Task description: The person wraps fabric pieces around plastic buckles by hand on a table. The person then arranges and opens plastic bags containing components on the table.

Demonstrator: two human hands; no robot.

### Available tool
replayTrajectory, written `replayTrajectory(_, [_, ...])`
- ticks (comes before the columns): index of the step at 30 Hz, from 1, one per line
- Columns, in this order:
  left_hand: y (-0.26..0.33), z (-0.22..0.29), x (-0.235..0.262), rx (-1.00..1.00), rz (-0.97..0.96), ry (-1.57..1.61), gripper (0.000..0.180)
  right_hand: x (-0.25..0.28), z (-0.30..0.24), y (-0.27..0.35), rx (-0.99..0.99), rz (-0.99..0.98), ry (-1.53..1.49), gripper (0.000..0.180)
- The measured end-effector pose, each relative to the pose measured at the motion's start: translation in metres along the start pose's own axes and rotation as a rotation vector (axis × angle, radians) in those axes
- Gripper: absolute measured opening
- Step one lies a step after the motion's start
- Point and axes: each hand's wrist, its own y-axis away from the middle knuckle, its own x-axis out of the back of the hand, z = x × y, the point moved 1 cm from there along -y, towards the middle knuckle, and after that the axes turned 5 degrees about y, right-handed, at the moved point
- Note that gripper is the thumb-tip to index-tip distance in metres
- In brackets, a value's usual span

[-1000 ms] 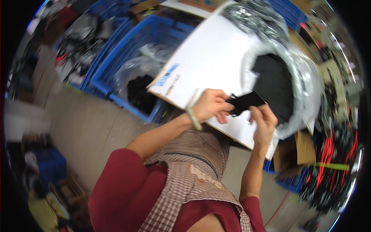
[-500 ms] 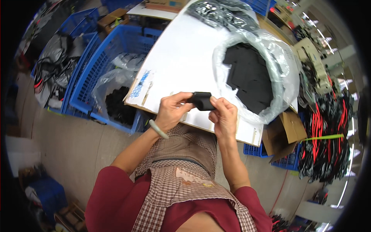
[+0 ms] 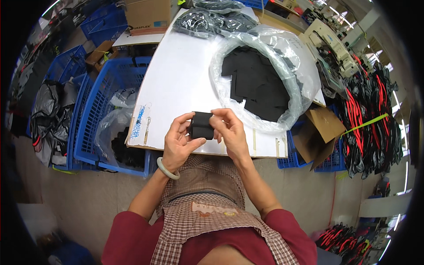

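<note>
Both arms come up from the bottom edge and bend in toward each other, so the two hands meet over the near edge of the white tabletop (image 3: 176, 79). The left hand (image 3: 178, 142) is palm up and cupped, with its thumb and fingers curled around the left side of a small black piece (image 3: 202, 126). The right hand (image 3: 232, 132) pinches the right side of the same piece with thumb and fingertips — so both hands are closed on it, and it hangs in the air just above the near edge, not touching the top. The piece is flat, dark and soft-looking, and it seems folded over; I cannot tell what it is made of. A smooth pale green bangle (image 3: 168, 169) sits round the left wrist.

On the right half of the tabletop lies a big clear plastic bag (image 3: 289, 66), crinkly and shiny, open at the top. Inside it is a pile of flat black pieces (image 3: 258, 84) with straight cut edges. At the far edge sits another crinkly bag of dark things (image 3: 212, 20).

Off the left edge stands a blue plastic crate (image 3: 95, 110) with a grid of holes in its walls — a clear bag with black bits lies in it. A brown cardboard box (image 3: 150, 15) sits by the far left corner, and a torn cardboard box (image 3: 320, 132) leans off the near right corner.
</note>
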Motion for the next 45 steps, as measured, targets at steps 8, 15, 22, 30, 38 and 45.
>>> replayTrajectory(8, [0.018,0.008,0.012,0.237,0.136,0.006,0.052,-0.007,0.017,0.005,0.187,-0.116,0.294,0.018])
replayTrajectory(15, [0.060,0.049,0.066,0.321,0.379,-0.144,0.036,-0.020,0.019,0.001,-0.014,-0.203,0.192,0.016])
replayTrajectory(22, [0.135,0.062,0.215,0.210,0.664,-1.499,0.067,0.071,0.018,-0.032,0.386,0.357,0.712,0.032])
replayTrajectory(30, [-0.050,-0.052,0.073,-0.064,-0.146,-1.152,0.068,0.193,0.010,-0.122,0.322,0.448,1.749,0.067])
replayTrajectory(38, [-0.104,-0.139,0.013,-0.041,-0.241,-1.364,0.092,0.217,-0.152,-0.166,0.674,0.813,1.620,0.055])
replayTrajectory(45, [-0.109,-0.119,-0.005,0.008,-0.281,-1.478,0.100,0.227,-0.153,-0.212,0.367,1.193,1.463,0.077])
